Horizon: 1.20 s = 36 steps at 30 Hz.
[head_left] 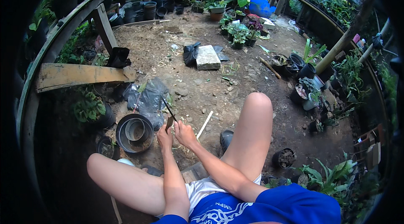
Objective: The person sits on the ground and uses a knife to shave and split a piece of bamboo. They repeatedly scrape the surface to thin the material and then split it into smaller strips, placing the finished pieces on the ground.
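Note:
My right hand (184, 134) is closed round the near end of a long, thin, dark blade-like tool (168, 107), which points up and away to the left. Close beside it, my left hand (165, 137) grips a small flat brown piece (169, 122). The two hands almost meet in front of my knees, and the tool crosses close to the brown piece; whether they touch I cannot tell. Just beyond lies a crumpled clear plastic sheet (145, 98) on the soil. Left of my left hand stands a wide black pot (122, 133) with a smaller pot (136, 129) inside it.
A pale stick (205, 125) lies right of my hands. Farther out, a stone block (208, 58) sits beside a black plastic bag (191, 53). A wooden plank (80, 76) juts in from the left. Potted plants (238, 37) and a soil-filled pot (284, 158) stand around the ground.

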{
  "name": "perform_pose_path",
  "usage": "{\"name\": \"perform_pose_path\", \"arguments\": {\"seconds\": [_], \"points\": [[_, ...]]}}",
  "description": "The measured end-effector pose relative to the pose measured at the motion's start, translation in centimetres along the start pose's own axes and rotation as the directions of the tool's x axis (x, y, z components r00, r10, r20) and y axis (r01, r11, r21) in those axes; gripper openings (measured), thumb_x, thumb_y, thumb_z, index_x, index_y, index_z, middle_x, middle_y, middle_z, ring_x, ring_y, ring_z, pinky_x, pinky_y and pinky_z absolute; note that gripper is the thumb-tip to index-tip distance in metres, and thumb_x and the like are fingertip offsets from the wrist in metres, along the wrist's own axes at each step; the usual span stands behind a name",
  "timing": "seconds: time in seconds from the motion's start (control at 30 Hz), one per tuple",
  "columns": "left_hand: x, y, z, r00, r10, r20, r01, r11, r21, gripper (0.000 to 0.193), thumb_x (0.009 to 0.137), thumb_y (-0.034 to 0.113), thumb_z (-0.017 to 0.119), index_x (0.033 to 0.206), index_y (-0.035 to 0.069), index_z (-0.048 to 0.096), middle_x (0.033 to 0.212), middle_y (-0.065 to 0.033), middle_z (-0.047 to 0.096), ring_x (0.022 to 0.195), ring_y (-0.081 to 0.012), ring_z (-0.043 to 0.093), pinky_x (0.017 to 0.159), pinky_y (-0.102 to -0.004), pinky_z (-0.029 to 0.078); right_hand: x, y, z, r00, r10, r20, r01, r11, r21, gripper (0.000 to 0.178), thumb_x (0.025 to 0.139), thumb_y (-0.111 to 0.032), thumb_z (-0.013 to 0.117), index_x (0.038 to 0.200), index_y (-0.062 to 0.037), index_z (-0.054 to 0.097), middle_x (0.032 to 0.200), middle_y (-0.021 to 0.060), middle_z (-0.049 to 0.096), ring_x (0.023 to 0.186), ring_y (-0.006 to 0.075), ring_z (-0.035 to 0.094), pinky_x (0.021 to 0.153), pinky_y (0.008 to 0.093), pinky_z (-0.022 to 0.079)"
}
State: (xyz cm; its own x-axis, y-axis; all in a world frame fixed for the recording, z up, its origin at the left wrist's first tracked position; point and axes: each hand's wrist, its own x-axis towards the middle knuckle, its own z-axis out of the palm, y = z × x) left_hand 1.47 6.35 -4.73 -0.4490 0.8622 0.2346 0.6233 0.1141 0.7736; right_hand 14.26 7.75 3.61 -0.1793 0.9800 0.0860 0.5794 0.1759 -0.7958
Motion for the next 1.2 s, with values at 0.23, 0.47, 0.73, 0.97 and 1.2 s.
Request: {"name": "perform_pose_path", "arguments": {"seconds": [0.23, 0.47, 0.73, 0.97, 1.2], "points": [[0.4, 0.3, 0.6, 0.999, -0.051, 0.016, 0.054, 0.977, -0.207, 0.024, 0.088, 0.021, 0.077, 0.103, 0.004, 0.073, 0.091, -0.0189, 0.073, 0.085, -0.0393, 0.071, 0.076, -0.047, 0.054, -0.4, -0.9, -1.5, 0.998, -0.021, 0.055, 0.02, 1.0, 0.009, 0.034, 0.109, -0.032, 0.051, 0.099, 0.0003, 0.056, 0.067, 0.0313, 0.063, 0.068, 0.055, 0.065, 0.06, 0.0623, 0.051], [-1.1, -0.8, 3.4, 0.988, -0.118, -0.096, 0.101, 0.98, -0.17, 0.035, 0.087, 0.031, 0.082, 0.107, 0.003, 0.073, 0.092, -0.0201, 0.074, 0.088, -0.0395, 0.074, 0.079, -0.0457, 0.055, 0.5, -0.8, -3.3, 0.994, -0.066, 0.084, 0.065, 0.998, 0.012, 0.035, 0.109, -0.033, 0.049, 0.1, 0.0001, 0.057, 0.069, 0.0324, 0.064, 0.068, 0.0546, 0.066, 0.061, 0.0631, 0.052], [-1.0, -1.8, 4.5, 0.968, -0.25, -0.012, 0.243, 0.95, -0.195, 0.036, 0.085, 0.023, 0.083, 0.114, 0.004, 0.071, 0.1, -0.0188, 0.076, 0.095, -0.0393, 0.074, 0.086, -0.0459, 0.058, 2.7, -0.2, -3.1, 0.989, -0.092, 0.113, 0.098, 0.994, -0.045, 0.032, 0.11, -0.03, 0.051, 0.096, -0.0013, 0.056, 0.062, 0.0302, 0.06, 0.064, 0.054, 0.064, 0.057, 0.0607, 0.049], [-1.2, -3.4, 5.0, 0.979, -0.197, -0.054, 0.189, 0.974, -0.128, 0.056, 0.075, 0.028, 0.093, 0.117, 0.002, 0.068, 0.108, -0.0204, 0.075, 0.101, -0.0386, 0.072, 0.089, -0.0445, 0.057, 2.2, 1.1, -2.8, 0.986, -0.147, 0.081, 0.148, 0.989, -0.01, 0.039, 0.111, -0.029, 0.049, 0.093, 0.003, 0.063, 0.068, 0.0302, 0.064, 0.067, 0.0508, 0.068, 0.057, 0.0563, 0.05], [-2.0, -3.3, 5.5, 0.957, -0.288, -0.032, 0.284, 0.954, -0.093, 0.051, 0.074, 0.029, 0.093, 0.112, 0.003, 0.07, 0.114, -0.0222, 0.072, 0.112, -0.0406, 0.067, 0.095, -0.0468, 0.054, 1.4, 0.4, -3.1, 0.976, -0.145, 0.161, 0.159, 0.985, -0.072, 0.035, 0.11, -0.026, 0.052, 0.09, 0.0017, 0.062, 0.066, 0.0298, 0.063, 0.064, 0.0505, 0.066, 0.055, 0.0554, 0.048]]}}
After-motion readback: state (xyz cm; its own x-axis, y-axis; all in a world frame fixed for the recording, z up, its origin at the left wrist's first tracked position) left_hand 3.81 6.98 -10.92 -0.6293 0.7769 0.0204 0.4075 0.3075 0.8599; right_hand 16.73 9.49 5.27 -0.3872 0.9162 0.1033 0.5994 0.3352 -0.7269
